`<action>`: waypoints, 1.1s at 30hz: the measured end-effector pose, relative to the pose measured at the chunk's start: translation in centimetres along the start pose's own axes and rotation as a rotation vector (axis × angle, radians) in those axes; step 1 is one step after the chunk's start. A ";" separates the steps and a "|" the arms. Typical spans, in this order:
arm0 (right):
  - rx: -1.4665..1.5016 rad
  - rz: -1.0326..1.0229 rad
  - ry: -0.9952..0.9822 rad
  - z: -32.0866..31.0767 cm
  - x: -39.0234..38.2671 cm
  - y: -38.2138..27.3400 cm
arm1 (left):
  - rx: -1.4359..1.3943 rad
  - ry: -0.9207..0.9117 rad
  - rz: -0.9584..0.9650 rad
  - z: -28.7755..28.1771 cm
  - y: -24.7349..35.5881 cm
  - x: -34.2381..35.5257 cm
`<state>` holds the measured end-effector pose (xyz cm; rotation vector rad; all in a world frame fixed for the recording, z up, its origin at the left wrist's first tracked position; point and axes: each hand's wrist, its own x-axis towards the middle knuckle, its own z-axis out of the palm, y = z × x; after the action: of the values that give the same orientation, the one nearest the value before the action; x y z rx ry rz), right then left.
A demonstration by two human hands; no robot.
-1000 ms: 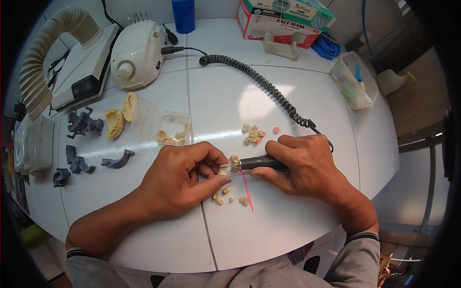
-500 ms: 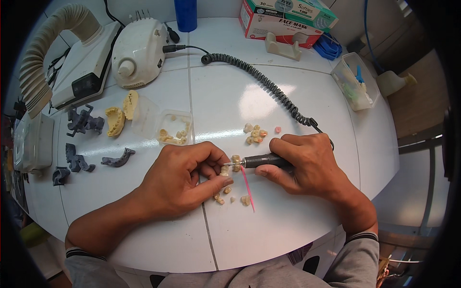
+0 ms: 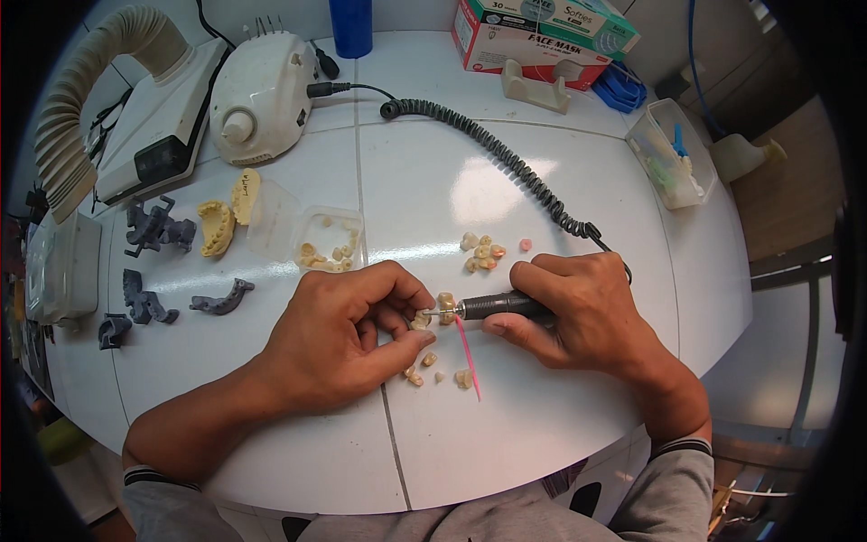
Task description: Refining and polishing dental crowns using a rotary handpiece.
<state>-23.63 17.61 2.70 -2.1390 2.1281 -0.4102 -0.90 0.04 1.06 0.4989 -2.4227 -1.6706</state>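
Note:
Between its thumb and fingertips, my left hand (image 3: 348, 334) pinches a small cream dental crown (image 3: 421, 321). My right hand (image 3: 582, 312) is wrapped round a black rotary handpiece (image 3: 498, 304), which points left. The handpiece's thin metal bur (image 3: 436, 313) reaches the crown at my left fingertips; whether they touch is too small to tell. Beyond the bur lies another yellowish tooth piece (image 3: 446, 301). A thin pink strip (image 3: 468, 357) lies below the handpiece tip. Nearer me are several loose crowns (image 3: 429, 359), and another tooth piece (image 3: 464, 379) sits beside the strip.
A pile of crowns (image 3: 483, 253) lies beyond my hands, near a pink piece (image 3: 526, 245). A clear tray (image 3: 330, 239) holds more. Dental models (image 3: 216, 228) stand left. A coiled cord (image 3: 488, 140) runs to the white control unit (image 3: 262, 99). A plastic bin (image 3: 673, 154) stands at right.
The crown in my left fingers has turned slightly, showing a different side against the bur. Both hands stay almost in place and keep their grips.

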 end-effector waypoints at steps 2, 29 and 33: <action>0.015 0.000 0.007 0.0 0.0 0.0 | -0.007 0.001 0.009 0.0 -0.1 0.0; 0.024 0.014 0.009 0.2 0.0 0.1 | -0.069 0.001 -0.039 -0.1 0.0 0.0; 0.023 0.006 0.016 0.1 0.0 0.0 | -0.059 -0.007 -0.037 -0.1 -0.1 0.0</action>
<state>-23.56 17.59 2.61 -2.1232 2.1271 -0.4506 -0.89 -0.06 1.02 0.5332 -2.3755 -1.7556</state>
